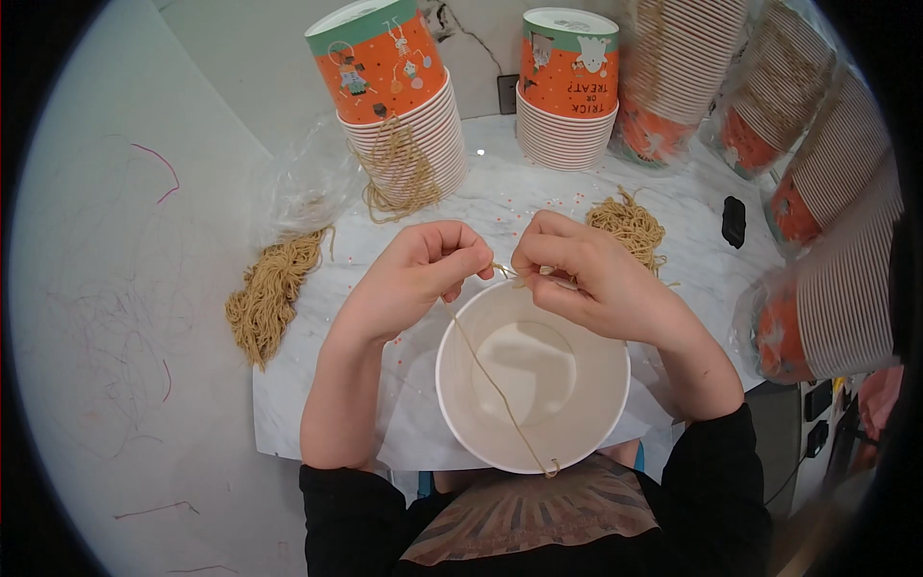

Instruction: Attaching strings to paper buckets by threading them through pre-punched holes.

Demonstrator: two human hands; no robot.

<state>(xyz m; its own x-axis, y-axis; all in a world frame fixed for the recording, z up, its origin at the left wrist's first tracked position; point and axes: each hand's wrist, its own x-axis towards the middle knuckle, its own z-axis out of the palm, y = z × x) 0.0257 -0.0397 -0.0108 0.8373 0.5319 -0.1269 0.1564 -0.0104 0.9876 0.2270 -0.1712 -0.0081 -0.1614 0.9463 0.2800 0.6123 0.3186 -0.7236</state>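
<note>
A white paper bucket (534, 452) stands mouth up at the table's near edge, against my body. Tan cord (492, 383) runs from a hole with a small loop at its near rim, across the mouth, up to my left hand. My left hand (435, 262) pinches the cord between thumb and fingers just above the far rim. Close on its right, my right hand (575, 274) has its fingers curled over the far rim, pinching the cord too. A short twisted bit of cord shows between both hands; the exact knot or hole there is partly hidden by my fingers.
Tan cord bundles lie left (274, 298) and right (627, 229). Upside-down stacks of orange-and-green buckets stand at the back left (409, 135) and back middle (567, 106). Plastic-wrapped bucket stacks (836, 308) line the right side. A small black object (734, 222) lies near them. A wall rises left.
</note>
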